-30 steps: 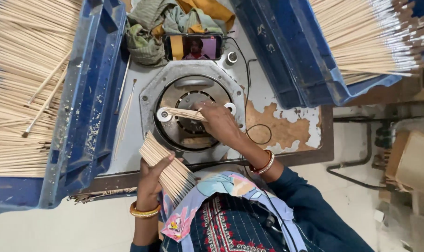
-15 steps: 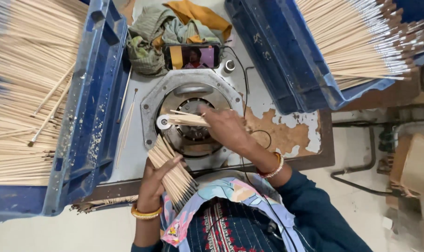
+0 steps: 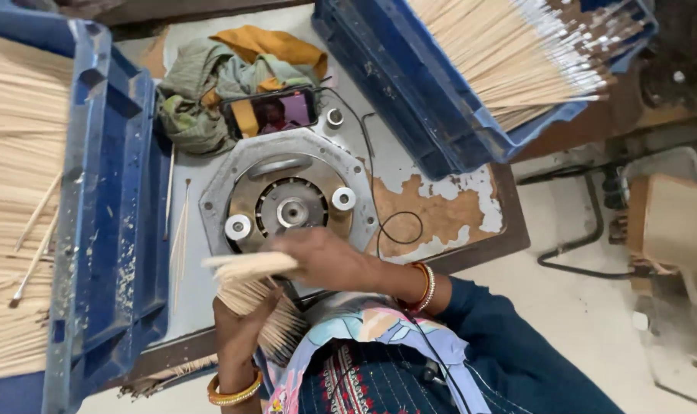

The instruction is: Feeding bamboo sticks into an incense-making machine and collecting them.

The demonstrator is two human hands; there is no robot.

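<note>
My left hand (image 3: pixel 237 330), with gold bangles at the wrist, grips a fanned bundle of thin bamboo sticks (image 3: pixel 276 326) close to my body. Just above that bundle my right hand (image 3: pixel 329 261) pinches a few sticks (image 3: pixel 245 266) whose ends point left. Both hands sit at the near edge of a round metal machine plate (image 3: pixel 287 207) with a central hub and two small white rollers. The disc is uncovered, with no sticks on it.
A blue crate (image 3: pixel 111 230) heaped with bare sticks stands at the left. Another blue crate (image 3: pixel 410 92) with white-tipped sticks is at the upper right. A phone (image 3: pixel 272 113) with a lit screen leans on crumpled cloths (image 3: pixel 203 84). A thin cable (image 3: pixel 398 226) loops across the worn tabletop.
My right hand has drawn back from the machine's disc to the bundle in my left hand and now holds a few sticks. The left hand has stayed near my body.
</note>
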